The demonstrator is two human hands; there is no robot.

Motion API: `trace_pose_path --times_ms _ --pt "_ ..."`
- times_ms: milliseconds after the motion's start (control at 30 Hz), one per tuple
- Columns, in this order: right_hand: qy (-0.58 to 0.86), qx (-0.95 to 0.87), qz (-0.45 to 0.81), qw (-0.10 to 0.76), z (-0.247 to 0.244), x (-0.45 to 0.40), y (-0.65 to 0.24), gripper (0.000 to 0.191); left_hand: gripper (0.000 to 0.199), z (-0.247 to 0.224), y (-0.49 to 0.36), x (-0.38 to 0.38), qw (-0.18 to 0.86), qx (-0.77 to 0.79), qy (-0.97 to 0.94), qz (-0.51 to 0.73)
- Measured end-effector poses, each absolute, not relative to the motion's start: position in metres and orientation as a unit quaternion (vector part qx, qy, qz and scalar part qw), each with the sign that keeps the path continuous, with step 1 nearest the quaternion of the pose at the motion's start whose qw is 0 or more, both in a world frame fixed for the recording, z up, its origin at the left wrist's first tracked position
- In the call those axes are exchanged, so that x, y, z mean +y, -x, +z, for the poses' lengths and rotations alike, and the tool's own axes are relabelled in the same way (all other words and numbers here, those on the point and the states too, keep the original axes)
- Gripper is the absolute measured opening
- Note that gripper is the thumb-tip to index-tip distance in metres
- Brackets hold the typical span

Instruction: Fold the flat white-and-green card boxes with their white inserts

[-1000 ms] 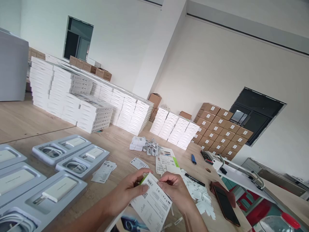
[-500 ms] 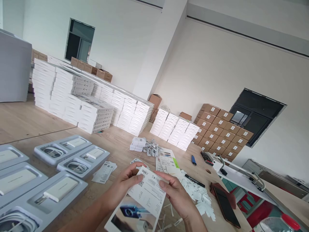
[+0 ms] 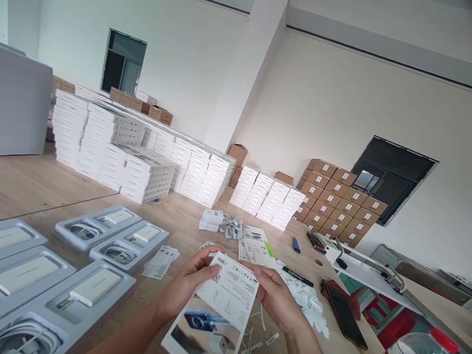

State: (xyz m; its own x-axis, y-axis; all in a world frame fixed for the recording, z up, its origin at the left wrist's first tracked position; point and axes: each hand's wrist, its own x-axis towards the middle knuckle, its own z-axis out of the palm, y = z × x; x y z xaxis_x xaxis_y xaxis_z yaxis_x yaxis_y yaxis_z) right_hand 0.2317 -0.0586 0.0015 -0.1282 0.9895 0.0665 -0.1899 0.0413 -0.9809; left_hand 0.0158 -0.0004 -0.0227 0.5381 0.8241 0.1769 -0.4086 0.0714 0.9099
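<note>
A white printed box or card [image 3: 224,305] with a barcode and a picture of a phone and charger is tilted above the table, low in the middle of the view. My left hand [image 3: 199,275] grips its upper left edge, thumb on the printed face. My right hand [image 3: 271,290] is closed at its upper right corner. Left of my hands, grey trays [image 3: 127,290] hold white chargers [image 3: 96,286] and coiled white cables [image 3: 27,339]. Printed cards [image 3: 160,262] lie between the trays and my left arm.
Stacked white boxes [image 3: 147,174] line the wooden table's [image 3: 99,199] far side. Beyond my right hand lie paper scraps [image 3: 309,307], a black marker [image 3: 298,277], a blue object [image 3: 296,245] and a phone [image 3: 345,317]. Bundled cables [image 3: 232,226] and brown cartons [image 3: 332,196] are farther back.
My right thumb has moved off the printed face to the upper right corner, and my right hand has shifted slightly. The printed item is turned a little more to the right.
</note>
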Motion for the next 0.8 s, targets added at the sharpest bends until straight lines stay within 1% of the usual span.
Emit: trace_pose_path --times_ms 100,200,333,433,533,667,733,800 --pt "0.428 -0.567 0.518 0.475 0.007 -0.065 -0.233 0.044 0.040 -0.023 -0.018 0.000 0.701 0.209 -0.511 0.452" --pt "0.455 -0.573 0.500 0.464 0.006 -0.065 -0.231 0.046 0.042 -0.022 -0.020 0.000 0.692 0.222 -0.507 0.463" --pt "0.446 -0.523 0.516 0.511 -0.001 -0.056 -0.226 0.051 0.055 -0.019 -0.020 -0.001 0.679 0.238 -0.510 0.472" --pt "0.449 -0.507 0.487 0.551 -0.001 -0.053 -0.227 0.052 0.064 -0.018 -0.017 0.001 0.692 0.211 -0.512 0.463" --pt "0.458 -0.488 0.444 0.596 0.003 -0.052 -0.236 0.054 0.064 -0.019 -0.015 0.004 0.703 0.186 -0.544 0.419" --pt "0.451 -0.460 0.403 0.650 0.008 -0.052 -0.247 0.055 0.055 -0.022 -0.017 0.005 0.699 0.193 -0.589 0.357" --pt "0.449 -0.439 0.389 0.674 0.009 -0.051 -0.249 0.059 0.054 -0.024 -0.021 0.005 0.691 0.192 -0.590 0.370" --pt "0.450 -0.413 0.382 0.693 0.010 -0.049 -0.248 0.064 0.058 -0.029 -0.024 0.006 0.649 0.219 -0.597 0.418"
